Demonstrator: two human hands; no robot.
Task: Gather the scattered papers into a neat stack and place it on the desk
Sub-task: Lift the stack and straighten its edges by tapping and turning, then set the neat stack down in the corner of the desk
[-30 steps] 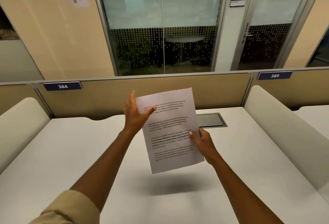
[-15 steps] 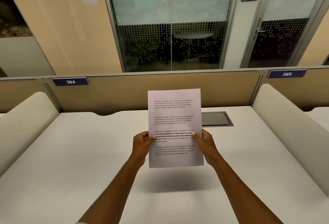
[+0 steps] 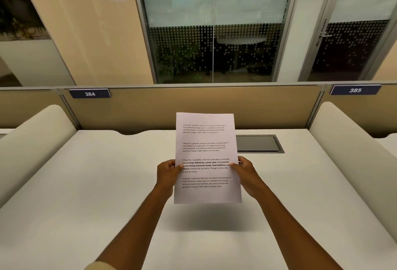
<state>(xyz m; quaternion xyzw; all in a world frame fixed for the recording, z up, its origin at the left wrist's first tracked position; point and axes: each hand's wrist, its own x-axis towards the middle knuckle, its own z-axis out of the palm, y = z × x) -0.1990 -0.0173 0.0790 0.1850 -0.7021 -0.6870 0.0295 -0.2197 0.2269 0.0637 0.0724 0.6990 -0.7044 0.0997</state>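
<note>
A stack of white papers (image 3: 206, 141) with printed paragraphs is held upright above the white desk (image 3: 86, 184), its edges squared and its shadow on the surface below. My left hand (image 3: 168, 173) grips the stack's left edge at mid height, thumb on the front. My right hand (image 3: 245, 173) grips the right edge the same way. I cannot tell how many sheets are in the stack. No loose papers lie on the desk.
A grey cable hatch (image 3: 257, 143) is set in the desk behind the papers. Cream side dividers (image 3: 343, 141) flank the desk left and right. A tan back partition (image 3: 150, 108) carries plates 384 and 385. Glass walls stand beyond.
My left hand slid from the stack's upper left edge down to mid height. The tilted stack turned straight and upright, held evenly in both hands.
</note>
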